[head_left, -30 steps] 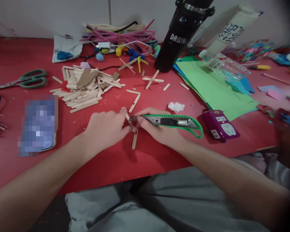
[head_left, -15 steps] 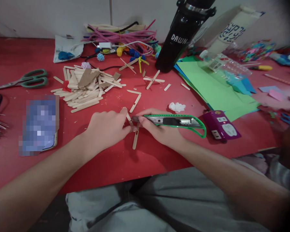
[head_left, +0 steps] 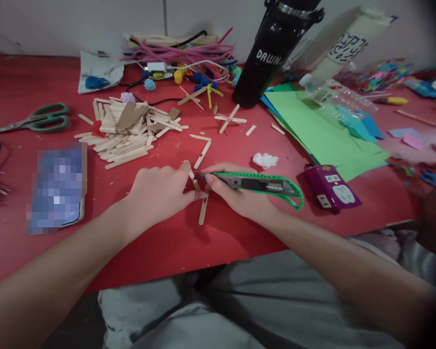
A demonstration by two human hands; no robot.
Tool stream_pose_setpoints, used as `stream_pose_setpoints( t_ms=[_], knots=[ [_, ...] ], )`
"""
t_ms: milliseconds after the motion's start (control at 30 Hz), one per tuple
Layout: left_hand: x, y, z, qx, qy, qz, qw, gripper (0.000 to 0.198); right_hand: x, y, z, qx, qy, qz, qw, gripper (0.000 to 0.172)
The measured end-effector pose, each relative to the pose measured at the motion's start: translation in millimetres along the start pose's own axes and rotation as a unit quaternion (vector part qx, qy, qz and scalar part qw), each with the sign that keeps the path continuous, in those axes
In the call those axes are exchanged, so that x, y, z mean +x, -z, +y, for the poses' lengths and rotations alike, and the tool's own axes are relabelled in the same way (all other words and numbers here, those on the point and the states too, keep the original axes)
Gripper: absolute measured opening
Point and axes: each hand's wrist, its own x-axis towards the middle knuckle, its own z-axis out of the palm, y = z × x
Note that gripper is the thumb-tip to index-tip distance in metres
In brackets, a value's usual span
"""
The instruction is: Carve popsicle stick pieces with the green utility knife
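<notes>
The tall black bottle (head_left: 272, 48) at the back of the red table (head_left: 240, 237) has white letters that say "DAWN". Next to it, a pale bag (head_left: 349, 46) has dark writing, but it is too blurry to read. The right hand (head_left: 240, 196) is closed around a green cutter knife (head_left: 256, 183), and the tip of the knife sits on a small wooden stick (head_left: 202, 209) near the front of the table. The left hand (head_left: 160, 191) presses down on the same stick, with its fingertips (head_left: 199, 195) right beside the knife tip. The fingers cover the spot where the knife meets the stick. A purple plug box (head_left: 330, 188) lies just past the back end of the knife. A little white crumpled wad (head_left: 264, 160) lies behind the knife. A big pile of wooden sticks (head_left: 127, 133) is behind the left hand. Green scissors (head_left: 39, 118) lie far to the left. Green paper (head_left: 319, 135) is spread out to the right, with a clear plastic bottle (head_left: 337, 99) lying on it. Pink fuzzy wires (head_left: 181, 51) are heaped at the back by the wall.
</notes>
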Motion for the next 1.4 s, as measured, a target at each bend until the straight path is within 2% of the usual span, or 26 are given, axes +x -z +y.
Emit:
stream_pose_setpoints(
  t_ms=[467,733,1100,1400],
  knots=[
    [-0.1,2.3,-1.1,-0.014,0.007,-0.010,1.000,0.073,-1.1,0.7,-1.4,-0.022,0.001,-0.007,1.000,0.013],
    [0.1,0.5,-0.8,-0.016,0.003,-0.006,1.000,0.074,-2.4,-1.5,2.0,-0.032,0.001,0.020,0.999,0.016],
    [0.8,1.4,-0.9,-0.011,-0.003,-0.009,1.000,0.070,0.7,-3.6,-3.4,0.029,-0.006,0.009,1.000,0.017],
    [0.3,1.3,-0.8,-0.006,-0.003,-0.008,1.000,0.066,1.7,-3.4,-7.6,0.009,-0.017,0.014,1.000,0.014]
  ],
)
